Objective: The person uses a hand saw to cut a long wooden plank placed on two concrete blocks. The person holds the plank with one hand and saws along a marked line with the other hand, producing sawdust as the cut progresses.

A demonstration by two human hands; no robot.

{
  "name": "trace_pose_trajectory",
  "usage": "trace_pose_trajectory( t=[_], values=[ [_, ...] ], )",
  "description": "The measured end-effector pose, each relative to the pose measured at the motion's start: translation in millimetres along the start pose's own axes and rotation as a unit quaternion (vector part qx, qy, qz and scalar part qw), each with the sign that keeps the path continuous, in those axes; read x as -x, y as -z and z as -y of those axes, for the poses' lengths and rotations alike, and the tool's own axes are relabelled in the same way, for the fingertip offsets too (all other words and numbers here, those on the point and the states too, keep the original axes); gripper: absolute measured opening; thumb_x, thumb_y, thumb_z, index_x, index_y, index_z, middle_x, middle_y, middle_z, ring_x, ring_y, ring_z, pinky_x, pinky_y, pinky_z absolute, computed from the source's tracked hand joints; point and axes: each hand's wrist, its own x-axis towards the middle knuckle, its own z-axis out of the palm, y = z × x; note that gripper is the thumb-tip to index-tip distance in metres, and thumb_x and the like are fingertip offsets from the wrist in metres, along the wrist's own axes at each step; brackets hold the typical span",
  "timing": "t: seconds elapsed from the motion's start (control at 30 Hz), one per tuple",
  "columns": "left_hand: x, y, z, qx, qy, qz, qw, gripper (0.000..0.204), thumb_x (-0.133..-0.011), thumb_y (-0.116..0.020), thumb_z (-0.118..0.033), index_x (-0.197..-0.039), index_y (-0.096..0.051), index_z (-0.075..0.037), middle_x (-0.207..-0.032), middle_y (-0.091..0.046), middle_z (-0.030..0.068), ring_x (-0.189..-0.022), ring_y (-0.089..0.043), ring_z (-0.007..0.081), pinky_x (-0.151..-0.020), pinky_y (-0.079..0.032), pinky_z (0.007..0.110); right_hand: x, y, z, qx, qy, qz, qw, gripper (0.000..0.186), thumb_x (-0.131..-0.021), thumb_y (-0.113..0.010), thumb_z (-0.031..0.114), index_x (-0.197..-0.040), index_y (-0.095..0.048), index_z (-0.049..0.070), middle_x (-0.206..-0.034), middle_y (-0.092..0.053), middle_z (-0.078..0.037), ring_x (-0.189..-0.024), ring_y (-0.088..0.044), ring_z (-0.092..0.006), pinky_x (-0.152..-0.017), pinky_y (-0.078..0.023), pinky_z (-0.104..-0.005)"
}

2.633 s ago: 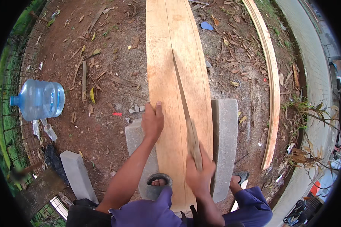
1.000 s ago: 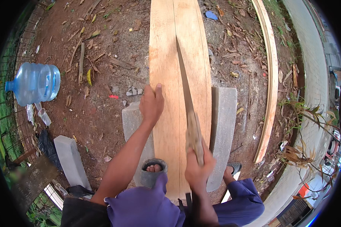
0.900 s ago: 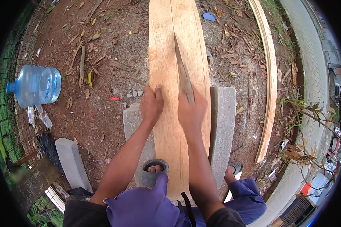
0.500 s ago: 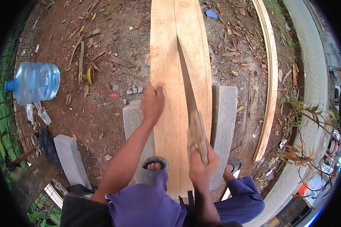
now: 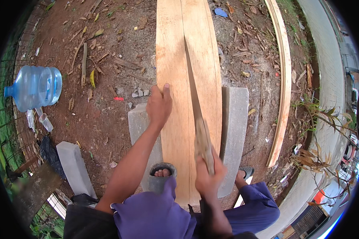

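Observation:
A long pale wooden plank runs away from me, with a dark line along its length. My right hand is closed around the wooden handle of a handsaw. The saw's blade points away and its tip meets the line on the plank. My left hand grips the plank's left edge, thumb on top and the other fingers curled over the side. My sandalled foot rests on the near part of the plank. Grey concrete blocks lie under the plank, showing on both sides.
On the left, a clear blue water jug lies on its side by a wire fence. Another concrete block stands near a black plastic bag. Long wooden strips lie at the right, before a low wall. Leaves and sticks litter the soil.
The saw and my right hand have shifted slightly left and away along the plank. My left hand keeps its hold on the edge; the view has moved a little.

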Motion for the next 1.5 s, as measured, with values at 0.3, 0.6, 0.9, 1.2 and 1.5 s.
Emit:
trace_pose_trajectory(
  t=[0.3,0.6,0.9,1.2,1.5],
  values=[
    [-1,-2,7,-0.040,-0.006,-0.031,0.999,0.049,-0.103,-0.046,-0.051,-0.097,-0.050,-0.002,-0.085,-0.067,0.0246,-0.087,-0.064,0.0479,-0.080,-0.045,0.056,-117,-60,18,-0.016,0.148,-0.035,0.988,0.035,-0.086,-0.058,0.003,-0.120,-0.066,-0.004,-0.068,-0.057,-0.012,-0.059,-0.056,-0.0142,-0.055,-0.045,-0.0347],
    [1,-3,3,-0.039,0.007,-0.019,0.999,0.049,-0.104,-0.046,-0.051,-0.096,-0.051,-0.002,-0.083,-0.067,0.0255,-0.087,-0.065,0.0483,-0.081,-0.045,0.056,-125,-57,21,-0.017,0.114,-0.022,0.993,0.019,-0.088,-0.055,0.003,-0.102,-0.066,-0.004,-0.065,-0.054,-0.010,-0.058,-0.047,-0.0129,-0.054,-0.041,-0.0345],
    [-3,1,10,-0.031,0.012,-0.024,0.999,0.050,-0.104,-0.046,-0.051,-0.096,-0.051,-0.002,-0.084,-0.067,0.0240,-0.086,-0.065,0.0484,-0.080,-0.045,0.056,2,-9,-15,0.032,0.117,-0.014,0.992,0.048,-0.088,-0.059,-0.003,-0.136,-0.057,-0.007,-0.078,-0.069,-0.014,-0.069,-0.068,-0.0124,-0.062,-0.053,-0.0285],
    [6,-9,-5,-0.021,-0.025,-0.011,0.999,0.050,-0.103,-0.047,-0.052,-0.098,-0.050,-0.002,-0.085,-0.067,0.0227,-0.088,-0.064,0.0472,-0.081,-0.044,0.057,-191,-68,36,0.003,0.112,-0.031,0.993,0.037,-0.083,-0.056,0.003,-0.118,-0.066,-0.002,-0.067,-0.055,-0.019,-0.056,-0.055,-0.0214,-0.057,-0.046,-0.0390],
    [-4,-7,9,-0.011,-0.005,-0.020,1.000,0.050,-0.102,-0.051,-0.050,-0.095,-0.053,-0.001,-0.084,-0.064,0.0192,-0.082,-0.062,0.0384,-0.079,-0.045,0.050,-2,-6,-15,0.015,0.089,-0.032,0.995,0.046,-0.086,-0.062,-0.001,-0.132,-0.059,-0.010,-0.080,-0.069,-0.018,-0.065,-0.067,-0.0131,-0.059,-0.053,-0.0286]
  ],
)
